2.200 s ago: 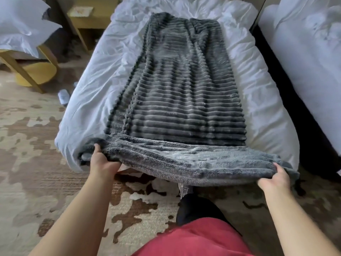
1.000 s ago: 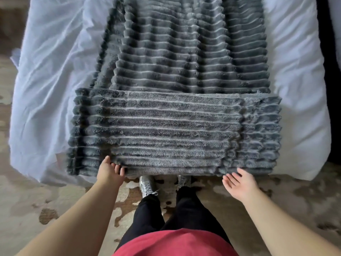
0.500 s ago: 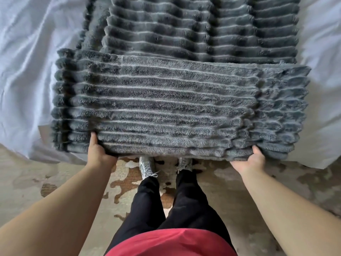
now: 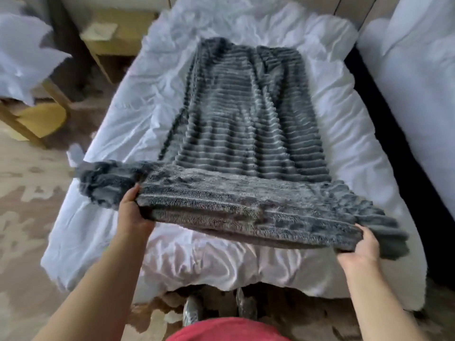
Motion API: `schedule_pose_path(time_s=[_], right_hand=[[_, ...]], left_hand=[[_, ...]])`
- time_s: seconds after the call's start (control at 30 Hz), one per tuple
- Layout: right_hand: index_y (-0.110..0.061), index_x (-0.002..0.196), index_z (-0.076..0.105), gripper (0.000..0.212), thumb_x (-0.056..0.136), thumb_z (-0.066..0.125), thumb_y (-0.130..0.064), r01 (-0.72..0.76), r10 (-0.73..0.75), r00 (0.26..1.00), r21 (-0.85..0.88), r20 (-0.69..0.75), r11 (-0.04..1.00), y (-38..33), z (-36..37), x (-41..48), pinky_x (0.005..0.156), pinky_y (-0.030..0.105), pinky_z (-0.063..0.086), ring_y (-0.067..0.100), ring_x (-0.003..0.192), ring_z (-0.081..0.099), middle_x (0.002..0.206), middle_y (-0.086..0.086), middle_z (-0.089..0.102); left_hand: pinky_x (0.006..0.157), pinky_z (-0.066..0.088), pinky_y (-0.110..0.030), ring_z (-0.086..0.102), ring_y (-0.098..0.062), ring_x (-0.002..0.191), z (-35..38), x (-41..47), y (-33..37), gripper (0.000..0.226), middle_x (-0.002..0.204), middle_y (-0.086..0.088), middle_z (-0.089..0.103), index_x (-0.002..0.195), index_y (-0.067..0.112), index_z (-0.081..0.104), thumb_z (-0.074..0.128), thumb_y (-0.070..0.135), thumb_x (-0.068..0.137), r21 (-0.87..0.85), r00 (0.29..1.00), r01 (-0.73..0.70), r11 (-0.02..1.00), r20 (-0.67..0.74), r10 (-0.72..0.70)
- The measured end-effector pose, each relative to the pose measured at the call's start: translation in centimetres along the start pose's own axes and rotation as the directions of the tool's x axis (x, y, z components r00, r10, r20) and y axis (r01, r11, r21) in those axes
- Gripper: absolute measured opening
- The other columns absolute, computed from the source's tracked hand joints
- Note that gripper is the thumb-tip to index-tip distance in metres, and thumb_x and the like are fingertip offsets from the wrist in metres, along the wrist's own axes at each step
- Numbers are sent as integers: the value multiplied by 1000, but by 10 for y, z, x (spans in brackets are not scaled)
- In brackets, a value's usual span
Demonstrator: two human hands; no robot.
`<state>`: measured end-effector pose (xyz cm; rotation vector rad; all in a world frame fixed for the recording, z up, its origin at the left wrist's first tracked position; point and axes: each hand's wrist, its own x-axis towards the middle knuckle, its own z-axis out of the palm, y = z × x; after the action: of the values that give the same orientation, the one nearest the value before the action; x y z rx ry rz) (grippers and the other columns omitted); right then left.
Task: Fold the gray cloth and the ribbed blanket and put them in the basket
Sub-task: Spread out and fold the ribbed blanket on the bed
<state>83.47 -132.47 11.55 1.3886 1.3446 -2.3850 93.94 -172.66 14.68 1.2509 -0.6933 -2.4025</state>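
Note:
The dark gray ribbed blanket (image 4: 246,124) lies lengthwise down the white bed (image 4: 138,114). Its near end is folded into a thick band that is lifted off the sheet. My left hand (image 4: 133,210) grips the band's left part, thumb on top and fingers underneath. At the band's right corner my right hand (image 4: 362,249) holds it the same way. No gray cloth or basket shows in this view.
A second white bed (image 4: 418,89) stands to the right across a dark gap. At the left are a yellow wooden chair (image 4: 34,119) with a white pillow (image 4: 22,60) on it and a wooden nightstand (image 4: 115,38). Patterned carpet (image 4: 27,205) covers the floor.
The near end was folded over into a band lying at the bed's foot. Both hands then gripped its near edge and now lift it, carrying it further up the bed.

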Motion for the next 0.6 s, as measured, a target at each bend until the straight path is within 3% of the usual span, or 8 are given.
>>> schedule_pose_path(time_s=[0.13,0.23,0.3,0.4,0.47,0.53,0.6], right_hand=[[-23,84,63,8,86,56,-23,117,-130,985,112,117,987,-37,18,-12,92,37,51,19,91,66,98,-3,69],[-23,84,63,4,82,59,-23,103,-121,984,137,128,985,-41,13,-14,77,34,54,21,90,66,94,-3,69],[-22,92,63,13,80,61,-21,61,-70,995,121,75,991,-28,-3,-10,70,34,53,24,94,66,101,1,70],[-21,108,61,27,81,61,-19,-25,28,999,78,-31,997,0,-38,-5,75,38,52,28,100,64,115,5,66],[-23,102,61,21,82,61,-19,-84,88,992,45,-92,995,12,-59,-2,85,40,51,26,95,65,118,2,65],[-23,103,60,20,83,61,-20,-127,129,982,23,-141,992,15,-74,4,90,42,50,24,90,65,116,0,65],[-23,109,60,25,84,60,-20,-133,134,980,13,-144,991,12,-80,12,82,40,53,24,89,65,107,0,66]], left_hand=[[103,43,-42,60,-24,114,26,-16,9,43,124,-5,64,131,16,57,49,35,93,-139,994,-86,987,55,95],[105,41,-43,56,-24,121,17,-18,-6,47,132,-4,60,137,18,51,48,38,94,-202,995,-90,975,11,94],[103,43,-43,56,-24,121,0,-20,-24,46,131,-4,60,136,18,52,49,38,95,-208,996,-66,976,-76,52],[90,49,-40,61,-25,110,-27,-27,-52,42,124,-4,64,130,18,57,50,38,94,-234,978,14,972,-201,-63],[88,49,-40,62,-26,105,-38,-30,-69,37,121,-4,65,123,17,61,50,37,94,-254,960,50,966,-253,-116],[90,50,-39,63,-25,103,-43,-34,-82,27,116,-4,67,107,17,66,51,35,94,-249,948,73,966,-284,-145],[76,54,-36,64,-23,94,-43,-38,-92,25,105,-2,68,85,17,65,49,34,95,-232,941,56,971,-313,-130]])
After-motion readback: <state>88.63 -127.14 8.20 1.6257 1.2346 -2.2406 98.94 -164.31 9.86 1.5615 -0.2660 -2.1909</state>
